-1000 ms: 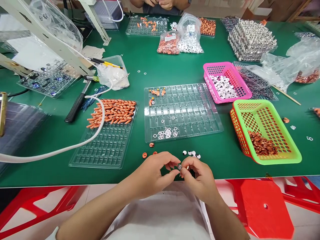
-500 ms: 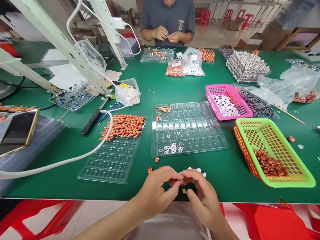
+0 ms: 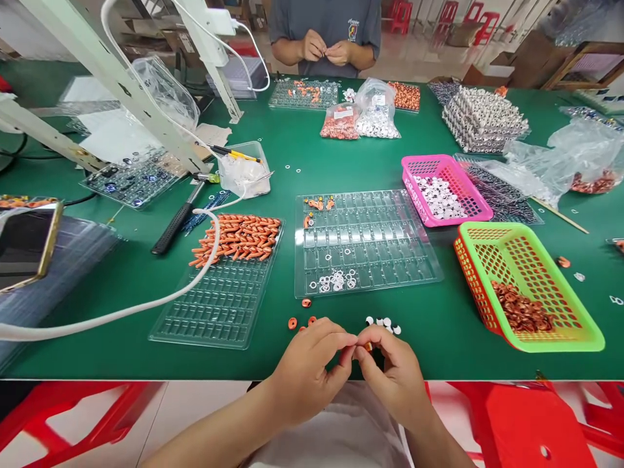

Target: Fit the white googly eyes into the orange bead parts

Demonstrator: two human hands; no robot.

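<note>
My left hand and my right hand meet fingertip to fingertip at the near edge of the green table, pinching a small orange part between them. Just beyond my fingers lie loose orange rings and a few white-and-black round pieces. Farther out sits a clear compartment tray holding white rings and a few orange pieces. To its left, another clear tray carries a pile of orange parts.
A green basket of brown rings and a pink basket of white pieces stand at right. A white cable, a hammer and a phone lie at left. Another person's hands work across the table. Red stools sit below.
The view tilted up, then settled slightly back down. My fingertips stayed together at the table edge; the small piece between them first looked grey, now orange.
</note>
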